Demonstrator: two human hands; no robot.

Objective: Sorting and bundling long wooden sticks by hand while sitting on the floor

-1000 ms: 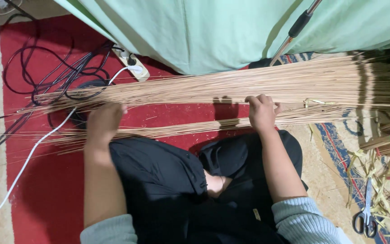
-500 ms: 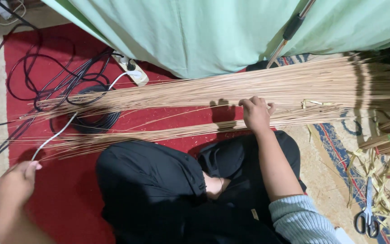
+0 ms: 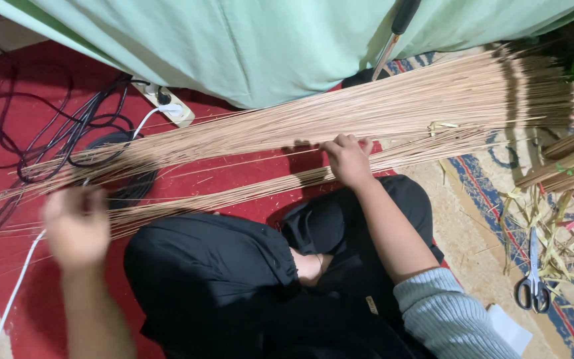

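— What is being handled here?

— A long spread of thin, straw-coloured sticks [image 3: 380,110] lying across the red rug [image 3: 234,176] in front of the seated person, running from the tangle of black cables [image 3: 68,133] on one side to the patterned mat [image 3: 473,219] on the other. A thinner bunch of sticks [image 3: 234,193] lies just below the main spread, closer to the black-clothed knees.

— And the hands?

— The right hand [image 3: 348,159] rests on the sticks where the thin bunch meets the bigger spread, its fingers curled together and pressing down on them. The left hand [image 3: 74,226] is raised near the pale tips of the thin bunch; it is blurred, so I cannot tell whether its fingers are apart or together, or whether it touches anything.

— How would you do this well?

— In my judgement, keep the right hand firm as an anchor so the sticks stay parallel, and work the loose ends gently, since such slender sticks look springy and likely to snap or cross.

— Anything else around?

— A white power strip [image 3: 164,106] by the green cloth [image 3: 267,40], scissors [image 3: 533,286] on the mat, and yellowish leaf scraps [image 3: 553,226] near them.
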